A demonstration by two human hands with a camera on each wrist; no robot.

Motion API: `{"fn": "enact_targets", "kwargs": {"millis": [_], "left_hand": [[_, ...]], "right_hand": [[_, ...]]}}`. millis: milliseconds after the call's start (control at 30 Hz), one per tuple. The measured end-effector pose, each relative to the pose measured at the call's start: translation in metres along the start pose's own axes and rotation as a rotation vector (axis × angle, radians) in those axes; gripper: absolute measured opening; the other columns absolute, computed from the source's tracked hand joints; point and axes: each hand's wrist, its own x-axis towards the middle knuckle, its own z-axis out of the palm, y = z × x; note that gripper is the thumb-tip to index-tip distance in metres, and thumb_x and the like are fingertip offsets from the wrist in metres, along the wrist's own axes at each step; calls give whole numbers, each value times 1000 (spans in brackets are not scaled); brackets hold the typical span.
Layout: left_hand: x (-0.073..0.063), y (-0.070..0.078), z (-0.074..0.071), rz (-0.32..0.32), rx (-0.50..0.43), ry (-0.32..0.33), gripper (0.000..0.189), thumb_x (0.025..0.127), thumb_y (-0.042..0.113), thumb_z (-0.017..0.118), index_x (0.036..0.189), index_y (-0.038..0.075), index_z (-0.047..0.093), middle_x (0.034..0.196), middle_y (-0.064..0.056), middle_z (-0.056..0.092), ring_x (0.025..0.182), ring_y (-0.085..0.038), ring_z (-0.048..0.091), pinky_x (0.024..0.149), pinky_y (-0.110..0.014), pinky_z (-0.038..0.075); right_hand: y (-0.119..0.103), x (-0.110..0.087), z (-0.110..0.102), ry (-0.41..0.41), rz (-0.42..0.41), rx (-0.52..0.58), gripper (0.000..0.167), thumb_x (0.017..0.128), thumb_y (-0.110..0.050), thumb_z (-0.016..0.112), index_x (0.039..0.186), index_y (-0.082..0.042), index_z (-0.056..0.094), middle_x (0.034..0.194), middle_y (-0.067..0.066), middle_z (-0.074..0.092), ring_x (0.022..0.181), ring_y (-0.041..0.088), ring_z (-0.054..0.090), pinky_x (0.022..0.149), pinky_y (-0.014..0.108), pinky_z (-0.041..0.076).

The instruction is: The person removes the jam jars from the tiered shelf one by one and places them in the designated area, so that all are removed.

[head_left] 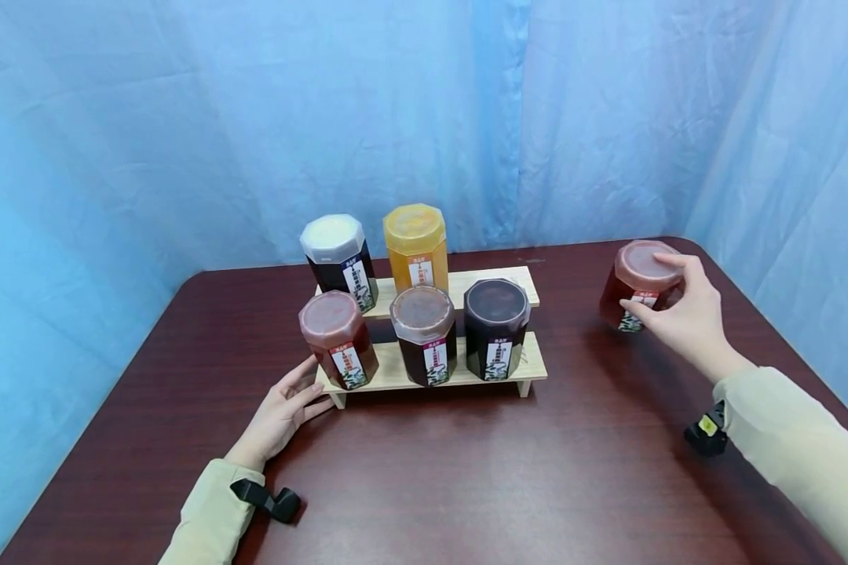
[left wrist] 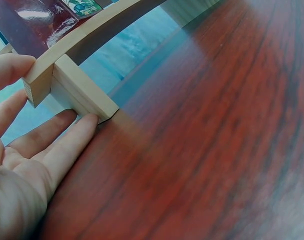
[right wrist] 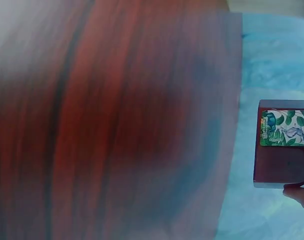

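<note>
My right hand (head_left: 689, 314) holds a red jar (head_left: 632, 286) with a pale lid at the right side, thumb and fingers on either side; in the right wrist view its lower end shows against the curtain, clear of the table. At the left end of a two-tier wooden rack (head_left: 530, 365), the fairly straight fingers of my left hand (head_left: 283, 412) touch the lower board's end and leg. Along the lower tier stand another red jar (head_left: 341, 345), a dark brown jar (head_left: 424, 337) and a blackish jar (head_left: 495, 329). Behind are a white-lidded dark jar (head_left: 339, 259) and a yellow jar (head_left: 417, 247).
The rack stands on a dark reddish wooden table (head_left: 431, 486) with rounded far corners. Pale blue curtains (head_left: 254, 118) hang behind it and along both sides. A black wrist camera (head_left: 275, 502) is strapped to the left sleeve, another (head_left: 707, 431) to the right.
</note>
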Motion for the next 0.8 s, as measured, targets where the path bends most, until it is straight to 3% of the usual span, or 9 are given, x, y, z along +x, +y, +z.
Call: {"fn": "enact_targets", "kwargs": {"millis": [167, 400, 633, 800], "left_hand": [[0, 0, 0, 1, -1, 3, 68, 96, 2, 47, 150, -4, 6, 116, 4, 53, 102, -9, 61, 85, -28, 54], [0, -1, -1, 6, -5, -5, 67, 96, 2, 46, 150, -5, 6, 117, 4, 53, 102, -8, 61, 85, -28, 54], [0, -1, 0, 34, -26, -23, 70, 96, 2, 48, 149, -7, 3, 116, 6, 54, 102, -8, 61, 86, -29, 54], [0, -1, -1, 34, -36, -22, 70, 96, 3, 48, 149, -7, 3, 115, 6, 55, 101, -8, 61, 86, -29, 54]], "right_hand": [[14, -1, -9, 5, 4, -57, 75, 72, -7, 80, 137, -10, 42, 131, 18, 46, 98, -12, 38, 73, -3, 32], [31, -2, -21, 14, -24, -155, 73, 68, -3, 80, 132, -3, 46, 127, 23, 49, 92, -13, 32, 69, 5, 28], [45, -2, -35, -25, 26, -211, 75, 71, -7, 79, 137, -5, 42, 130, 25, 47, 99, 7, 41, 69, 3, 26], [52, -2, -45, -46, 69, -227, 75, 74, -11, 77, 138, -4, 39, 126, 25, 48, 86, -12, 32, 64, 4, 29]]}}
